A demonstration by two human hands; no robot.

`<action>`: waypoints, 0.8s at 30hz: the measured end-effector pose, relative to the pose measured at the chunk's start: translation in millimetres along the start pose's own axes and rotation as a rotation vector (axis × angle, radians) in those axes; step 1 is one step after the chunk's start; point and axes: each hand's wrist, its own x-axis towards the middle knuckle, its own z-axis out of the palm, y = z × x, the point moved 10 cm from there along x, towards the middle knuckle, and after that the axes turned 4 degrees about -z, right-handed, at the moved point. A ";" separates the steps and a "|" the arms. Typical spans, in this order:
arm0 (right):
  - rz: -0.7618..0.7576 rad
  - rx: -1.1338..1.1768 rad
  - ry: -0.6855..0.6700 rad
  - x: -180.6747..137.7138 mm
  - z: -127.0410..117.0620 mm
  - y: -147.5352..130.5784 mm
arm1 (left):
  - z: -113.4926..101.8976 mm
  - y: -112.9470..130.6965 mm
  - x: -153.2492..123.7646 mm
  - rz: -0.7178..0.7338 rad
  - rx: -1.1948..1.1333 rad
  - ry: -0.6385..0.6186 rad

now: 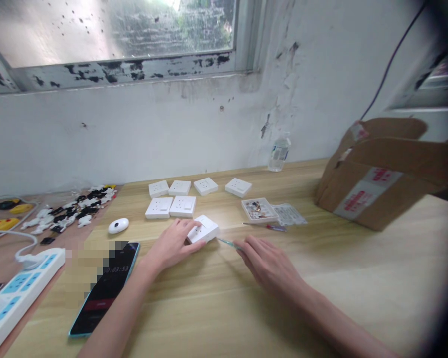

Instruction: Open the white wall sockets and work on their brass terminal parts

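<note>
My left hand [173,242] rests on the wooden table [216,308], fingers closed on a white wall socket [205,229] that it holds tilted on its edge. My right hand [267,263] lies beside it to the right, fingers curled around a thin green-handled screwdriver [228,242] whose tip points at the socket. Behind the socket lie several more white wall sockets [170,207] in two rows. A small clear tray of screws and parts [259,209] sits just right of them, with a red-handled screwdriver [274,227] in front of it.
A phone [106,288] showing a timer lies at the left. A white power strip [20,288], a white oval object [118,225] and a heap of black and white small parts [74,209] are further left. A cardboard box [384,171] and a water bottle [279,152] stand at the right.
</note>
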 end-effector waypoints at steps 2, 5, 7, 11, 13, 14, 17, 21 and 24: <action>-0.027 0.003 0.017 1.7 -2.7 -4.9 | -1.1 -1.1 -0.1 -0.008 -0.022 0.005; -0.078 0.008 0.048 2.9 -6.7 -14.6 | -1.5 -3.1 0.3 -0.022 -0.062 -0.001; -0.087 0.008 0.078 3.2 -11.4 -18.0 | -1.3 -4.1 0.4 -0.026 -0.084 -0.009; -0.048 0.018 0.104 5.7 -18.6 -17.1 | -1.9 -5.0 0.5 -0.018 -0.106 -0.013; -0.033 0.026 0.097 7.8 -18.5 -16.7 | -1.9 -5.7 0.7 -0.014 -0.112 -0.015; -0.029 0.033 0.098 8.9 -17.9 -16.8 | -1.6 -5.7 0.7 -0.012 -0.113 -0.018; -0.028 0.046 0.104 12.9 -14.0 -18.2 | -0.6 -2.0 0.4 -0.006 -0.113 -0.018; -0.056 -0.002 0.059 20.2 -6.9 -23.5 | 4.1 14.6 -1.2 0.068 -0.111 -0.051; -0.018 0.027 0.080 21.2 -14.5 -20.8 | 3.6 10.4 -0.9 0.045 -0.123 -0.057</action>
